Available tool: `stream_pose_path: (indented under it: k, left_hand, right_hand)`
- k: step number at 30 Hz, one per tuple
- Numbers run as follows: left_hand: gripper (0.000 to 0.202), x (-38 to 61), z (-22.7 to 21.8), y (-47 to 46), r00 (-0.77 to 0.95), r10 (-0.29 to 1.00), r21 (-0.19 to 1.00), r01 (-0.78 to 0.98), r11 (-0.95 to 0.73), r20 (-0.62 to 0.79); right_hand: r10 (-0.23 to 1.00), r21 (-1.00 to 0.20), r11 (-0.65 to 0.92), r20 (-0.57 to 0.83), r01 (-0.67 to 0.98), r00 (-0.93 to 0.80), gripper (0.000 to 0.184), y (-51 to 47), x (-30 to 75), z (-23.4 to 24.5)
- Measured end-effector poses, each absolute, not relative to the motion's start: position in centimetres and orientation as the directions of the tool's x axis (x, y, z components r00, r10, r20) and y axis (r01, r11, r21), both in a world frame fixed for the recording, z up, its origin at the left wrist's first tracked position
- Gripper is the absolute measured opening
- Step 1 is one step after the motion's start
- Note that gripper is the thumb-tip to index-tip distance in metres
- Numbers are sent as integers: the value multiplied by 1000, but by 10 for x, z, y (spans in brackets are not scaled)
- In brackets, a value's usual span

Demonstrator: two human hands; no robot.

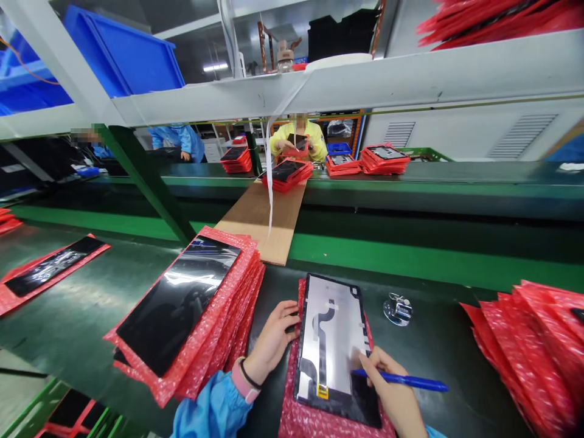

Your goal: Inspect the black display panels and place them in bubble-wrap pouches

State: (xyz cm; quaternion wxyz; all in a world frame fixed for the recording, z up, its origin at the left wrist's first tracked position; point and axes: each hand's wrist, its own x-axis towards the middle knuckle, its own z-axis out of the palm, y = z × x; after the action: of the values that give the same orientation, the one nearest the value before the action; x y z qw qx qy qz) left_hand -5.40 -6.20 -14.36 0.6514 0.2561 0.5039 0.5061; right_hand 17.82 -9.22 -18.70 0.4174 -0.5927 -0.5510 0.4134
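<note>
A tablet display panel (pixel 335 340) lies back side up on red bubble wrap (pixel 301 417), directly before me. Its silvery back carries a dark flex cable and a yellow patch near the lower end. My left hand (pixel 274 337) rests at the panel's left edge, fingers apart and the tips touching the edge or the wrap. In my right hand (pixel 387 383) is a blue pen (pixel 410 381), pinched between thumb and fingers, its tip over the panel's lower right part. Left of the hands stands a stack of red bubble-wrap sleeves (pixel 228 316) with a glossy black screen (pixel 182 298) on top.
A shiny round metal piece (pixel 398 309) sits right of the panel. More red sleeves (pixel 529 353) are piled at far right. A brown board (pixel 269 213) bridges to the opposite bench, where a person in yellow (pixel 298 140) handles a panel. A slanted green post (pixel 146 182) stands at left.
</note>
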Motion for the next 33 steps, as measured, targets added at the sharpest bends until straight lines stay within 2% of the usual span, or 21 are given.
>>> stream_pose_path:
  k: [4,8,15,19,22,25,29,33]
  left_hand:
    - [40,-36,-136,-54,68,930,846,-397,357,-361]
    - [37,-21,-134,-48,187,920,847,-362,390,-344]
    - [41,-24,-140,-50,163,935,842,-406,355,-315]
    - [45,-39,-142,-47,126,948,849,-421,319,-293]
    - [45,-47,-145,-43,113,951,852,-422,309,-288]
    - [39,-51,-151,-41,115,949,851,-420,316,-295]
    - [39,-57,-157,-38,106,947,849,-420,320,-304]
    - [40,-65,-160,-33,76,945,848,-423,319,-318]
  right_hand:
    - [998,-972,-70,-66,224,24,47,-91,178,-181]
    - [995,-984,-95,-91,154,34,45,-93,178,-177]
    - [959,-998,-51,-37,42,282,41,-90,188,-190]
    - [950,-1000,-18,-18,-1,311,38,-88,192,-196]
    - [967,-1000,4,-3,-26,255,37,-92,191,-192]
    - [995,-999,14,10,-47,97,39,-100,186,-189]
    - [990,-998,-53,-48,-42,-130,43,-104,181,-191]
    - [965,-994,-107,-98,-22,-242,49,-99,183,-194]
